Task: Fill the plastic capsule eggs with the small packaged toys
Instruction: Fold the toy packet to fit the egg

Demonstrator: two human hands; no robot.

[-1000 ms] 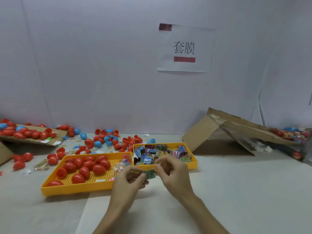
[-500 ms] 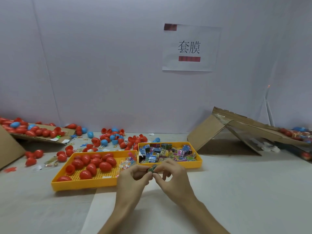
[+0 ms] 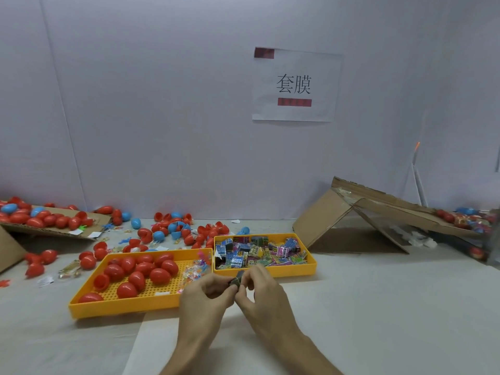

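- While both hands meet just in front of the two trays, the left hand (image 3: 205,296) and the right hand (image 3: 259,293) pinch one small packaged toy (image 3: 236,278) between their fingertips, with the fingers of each hand curled round it
- The small packaged toy is dark and compact; it is held above the table (image 3: 378,307), near the front rim of the small yellow tray (image 3: 292,270)
- The large yellow tray (image 3: 121,307) lies to the left of the hands and holds red capsule eggs (image 3: 159,276); most are closed, and one open half (image 3: 101,281) lies with its hollow showing
- A heap of clear-wrapped coloured items (image 3: 194,269) lies at the right end of the large yellow tray
- The small yellow tray sits just beside the large one, on its right, and is filled with packaged toys (image 3: 259,253) in blue, green and pink wrappers
- Loose red and blue eggs (image 3: 173,228) are scattered on the table behind both trays
- A cardboard sheet (image 3: 54,231) at far left carries further eggs
- A folded cardboard box (image 3: 324,217) leans at the right
- A white paper sign (image 3: 295,85) with two printed characters hangs on the back wall
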